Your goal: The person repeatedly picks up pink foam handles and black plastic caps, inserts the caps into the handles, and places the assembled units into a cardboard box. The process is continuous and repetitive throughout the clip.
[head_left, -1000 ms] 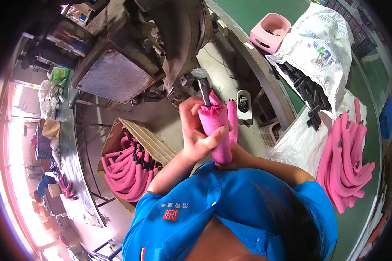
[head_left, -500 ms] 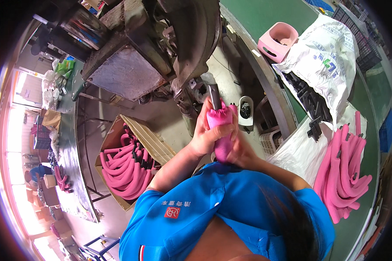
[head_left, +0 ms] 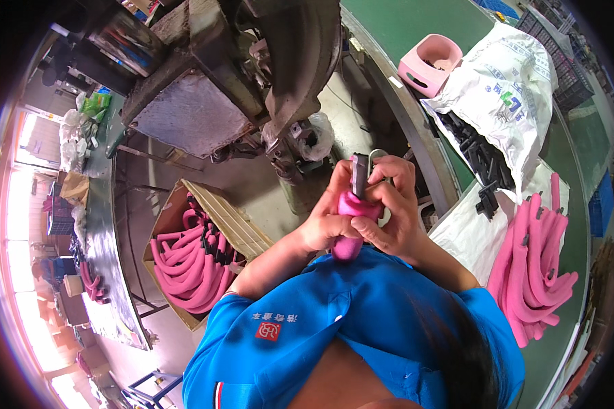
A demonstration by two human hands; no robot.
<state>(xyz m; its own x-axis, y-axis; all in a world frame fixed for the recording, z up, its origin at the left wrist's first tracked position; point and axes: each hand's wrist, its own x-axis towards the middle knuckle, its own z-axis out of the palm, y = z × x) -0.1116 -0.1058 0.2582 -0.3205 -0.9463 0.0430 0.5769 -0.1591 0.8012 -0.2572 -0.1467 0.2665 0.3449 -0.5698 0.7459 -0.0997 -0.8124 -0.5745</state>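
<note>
In front of my chest is a pink foam-covered tube (head_left: pixel 348 249) with a dark, flat-sided end piece (head_left: pixel 359 178) sticking up out of its top. My left hand (head_left: pixel 323 223) is closed around the tube from the left, its thumb lying across the foam. From the right, my right hand (head_left: pixel 397 208) grips the upper part, with bent fingers at the foam's top edge beside the dark piece. A thin pale loop (head_left: pixel 375 161) shows at the right fingertips; what it is I cannot make out. The tube's lower end rests near my blue shirt.
A cardboard box (head_left: pixel 242 225) of curved pink foam tubes stands at left, below a heavy machine (head_left: pixel 198 112). On the green bench at right lie a pink bin (head_left: pixel 416 67), a white sack (head_left: pixel 515 88) spilling black parts (head_left: pixel 481 146), and a pile of pink tubes (head_left: pixel 529 273).
My right hand has moved up from the tube's lower part to its top beside the dark piece. The tube has shifted slightly right. A white container of black bits is now hidden.
</note>
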